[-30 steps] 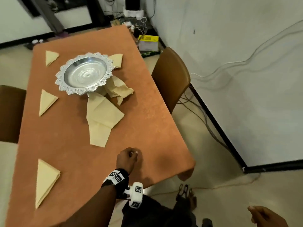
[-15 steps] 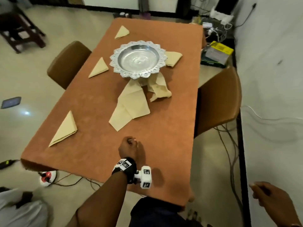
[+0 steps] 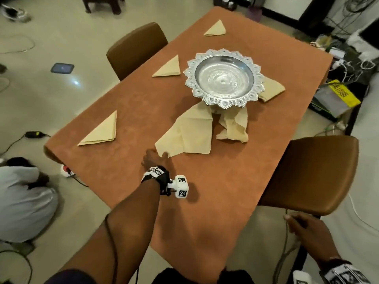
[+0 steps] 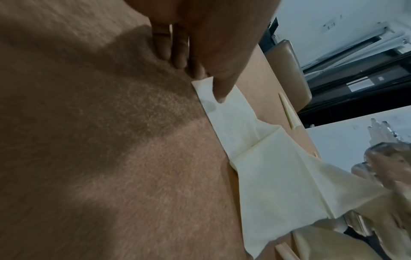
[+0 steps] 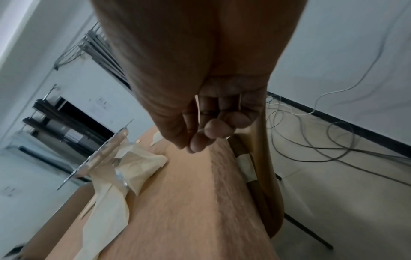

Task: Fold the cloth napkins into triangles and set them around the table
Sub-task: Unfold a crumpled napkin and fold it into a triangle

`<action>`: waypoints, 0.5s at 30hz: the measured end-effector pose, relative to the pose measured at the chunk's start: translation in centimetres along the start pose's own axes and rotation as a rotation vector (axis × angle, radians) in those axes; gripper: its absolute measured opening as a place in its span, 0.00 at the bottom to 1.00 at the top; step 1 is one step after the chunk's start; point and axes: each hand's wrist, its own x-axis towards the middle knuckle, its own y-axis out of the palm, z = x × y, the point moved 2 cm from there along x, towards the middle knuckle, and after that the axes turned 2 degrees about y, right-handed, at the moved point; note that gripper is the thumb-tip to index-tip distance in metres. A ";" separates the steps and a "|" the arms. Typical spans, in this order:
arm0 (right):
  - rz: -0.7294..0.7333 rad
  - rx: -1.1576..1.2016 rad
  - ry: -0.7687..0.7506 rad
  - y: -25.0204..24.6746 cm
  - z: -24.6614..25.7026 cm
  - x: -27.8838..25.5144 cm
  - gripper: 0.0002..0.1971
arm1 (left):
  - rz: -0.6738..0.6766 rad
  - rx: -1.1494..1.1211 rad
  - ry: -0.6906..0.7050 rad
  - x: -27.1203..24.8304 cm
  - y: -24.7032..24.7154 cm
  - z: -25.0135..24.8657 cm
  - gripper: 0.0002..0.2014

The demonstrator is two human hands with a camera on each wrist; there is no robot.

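An unfolded beige napkin [image 3: 190,132] lies flat on the orange table [image 3: 205,191], its far end under the silver bowl [image 3: 224,77]. My left hand [image 3: 154,158] is at its near corner. In the left wrist view the thumb [image 4: 219,91] lies on that corner of the napkin [image 4: 275,167], and the fingertips [image 4: 177,58] touch the tablecloth beside it. A crumpled napkin [image 3: 233,126] lies to its right. Folded triangles sit at the near left [image 3: 100,132], mid left [image 3: 169,67], far end [image 3: 216,29] and right of the bowl [image 3: 270,89]. My right hand [image 3: 303,228] hangs off the table, loosely curled [image 5: 206,133], holding nothing.
One brown chair [image 3: 311,173] stands at the table's right side, close to my right hand, and another [image 3: 135,48] at the left. A person crouches on the floor at left [image 3: 24,197]. Cables and a yellow-labelled box [image 3: 338,97] lie on the floor at right.
My view has swung round the table's end. The left hand, a fist on the tablecloth before, has reached forward to the napkin's corner. The right hand has come up beside the chair.
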 end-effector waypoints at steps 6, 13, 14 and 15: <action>0.130 -0.126 -0.249 1.0 3.4 5.7 0.09 | 0.029 -0.106 -0.043 -0.8 0.5 -0.8 0.05; 0.259 -0.198 -0.484 5.2 11.2 12.5 0.06 | 0.084 -0.567 -0.128 -7.5 1.2 -1.2 0.11; 0.270 -0.212 -0.515 6.0 12.3 13.4 0.03 | 0.107 -0.635 -0.162 -9.0 1.3 -1.3 0.10; 0.283 -0.231 -0.541 6.7 13.1 14.4 0.05 | 0.126 -0.708 -0.209 -10.6 1.4 -1.4 0.09</action>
